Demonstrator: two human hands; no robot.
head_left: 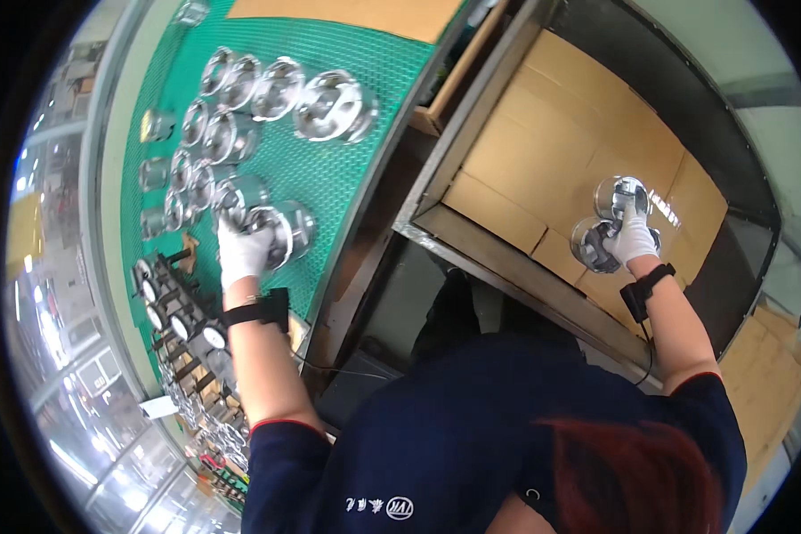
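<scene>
My left hand (241, 251), in a white glove, grips a shiny metal cylinder part (276, 233) on the green mat (347, 178). Several more shiny metal parts (329, 107) stand on that mat above and to the left of it. My right hand (634, 233), also gloved, reaches into a cardboard-lined crate (543, 151) and holds two shiny metal parts (607, 222) stacked close together near the crate's right side.
A dark rack of round gauges or fittings (182, 325) lies below the left hand. The crate has a metal frame edge (507, 258) between the two hands. A wooden strip (458, 76) sits beside the mat. More cardboard (774, 374) lies at the right.
</scene>
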